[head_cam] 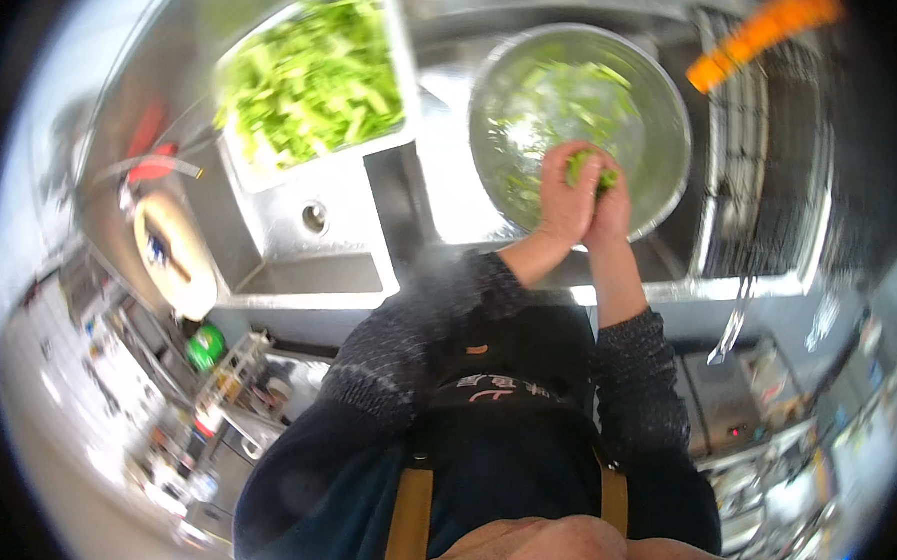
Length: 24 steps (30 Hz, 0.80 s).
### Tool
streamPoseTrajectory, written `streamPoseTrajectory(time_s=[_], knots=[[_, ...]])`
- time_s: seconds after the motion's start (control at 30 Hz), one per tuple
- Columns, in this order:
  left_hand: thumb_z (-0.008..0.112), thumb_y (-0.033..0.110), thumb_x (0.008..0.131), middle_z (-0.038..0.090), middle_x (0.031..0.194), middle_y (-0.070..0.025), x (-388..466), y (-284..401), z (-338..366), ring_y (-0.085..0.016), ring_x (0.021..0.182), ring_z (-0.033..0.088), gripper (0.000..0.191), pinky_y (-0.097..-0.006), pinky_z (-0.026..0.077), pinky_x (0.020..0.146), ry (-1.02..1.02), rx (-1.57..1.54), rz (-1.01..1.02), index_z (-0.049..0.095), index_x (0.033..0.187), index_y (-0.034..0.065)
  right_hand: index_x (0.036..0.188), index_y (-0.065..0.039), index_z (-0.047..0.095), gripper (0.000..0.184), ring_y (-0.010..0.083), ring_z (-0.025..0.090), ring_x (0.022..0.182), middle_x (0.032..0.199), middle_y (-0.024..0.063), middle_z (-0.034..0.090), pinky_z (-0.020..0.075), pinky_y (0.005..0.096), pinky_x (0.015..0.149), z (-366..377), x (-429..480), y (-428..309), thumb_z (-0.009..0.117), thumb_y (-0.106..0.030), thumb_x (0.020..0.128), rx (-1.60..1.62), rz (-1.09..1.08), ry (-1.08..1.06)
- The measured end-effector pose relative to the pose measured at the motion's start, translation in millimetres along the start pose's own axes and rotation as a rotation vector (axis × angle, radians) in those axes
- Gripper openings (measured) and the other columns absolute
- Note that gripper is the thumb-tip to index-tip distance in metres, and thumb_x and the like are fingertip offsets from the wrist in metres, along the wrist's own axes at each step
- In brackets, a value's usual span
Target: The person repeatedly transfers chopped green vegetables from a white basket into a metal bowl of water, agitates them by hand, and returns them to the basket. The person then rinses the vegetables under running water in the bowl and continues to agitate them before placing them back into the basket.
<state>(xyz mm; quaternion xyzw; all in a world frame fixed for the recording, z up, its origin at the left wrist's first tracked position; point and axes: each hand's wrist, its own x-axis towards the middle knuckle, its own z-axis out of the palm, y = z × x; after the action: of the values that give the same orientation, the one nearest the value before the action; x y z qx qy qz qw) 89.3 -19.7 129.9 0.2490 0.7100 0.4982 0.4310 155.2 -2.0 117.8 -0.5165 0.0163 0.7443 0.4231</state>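
Both my hands meet at the near side of a large round metal bowl [677, 187], pressed together around a bunch of green leafy vegetable pieces [580, 169]. My left hand [565, 192] is on the left of the bunch, and my right hand [610, 201] is on the right. Loose green pieces [583, 94] float in the water inside the bowl. To the left, a white rectangular container [407, 79] is heaped with cut light-green vegetable pieces [320, 83]. My palms and some of the fingers are hidden.
A metal sink basin with a drain [314, 218] lies at the left. An oval tan board or tray [177, 247] rests on its outer edge near a red object [154, 165]. Right of the bowl are a metal rack [743, 154] and an orange ribbed object [764, 37].
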Motion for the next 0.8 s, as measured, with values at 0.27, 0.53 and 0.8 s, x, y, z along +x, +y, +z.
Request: streamPoseTrajectory(time_s=[0.27,0.53,0.8], knots=[[0.068,0.028,0.098,0.061,0.120,-0.0185,9,20,-1,-0.034,0.118,0.057,0.027,-0.0414,0.044,0.105,0.082,-0.023,-0.070,0.069,0.117,0.0088,0.115,-0.009,0.062,0.030,0.0194,0.064,0.100,0.108,0.0051,0.065,0.0539,0.0380,0.088,23,3,-12,0.047,-0.033,0.109,-0.058,0.028,0.036],[0.063,0.028,0.104,0.065,0.122,-0.0150,54,132,-114,-0.026,0.117,0.060,0.029,-0.0374,0.046,0.104,0.311,-0.028,0.231,0.066,0.122,0.0054,0.120,-0.004,0.064,0.030,0.0188,0.064,0.102,0.111,0.0069,0.066,0.0537,0.0331,0.092,207,-55,8,0.056,-0.031,0.106,-0.105,0.002,-0.182],[0.067,0.034,0.097,0.065,0.130,-0.0223,149,197,-256,-0.035,0.123,0.062,0.042,-0.0397,0.047,0.108,0.455,-0.027,0.226,0.070,0.128,0.0045,0.129,-0.005,0.058,0.037,0.0209,0.067,0.108,0.120,0.0084,0.068,0.0555,0.0384,0.096,374,-49,69,0.049,-0.035,0.110,-0.120,0.165,-0.369]])
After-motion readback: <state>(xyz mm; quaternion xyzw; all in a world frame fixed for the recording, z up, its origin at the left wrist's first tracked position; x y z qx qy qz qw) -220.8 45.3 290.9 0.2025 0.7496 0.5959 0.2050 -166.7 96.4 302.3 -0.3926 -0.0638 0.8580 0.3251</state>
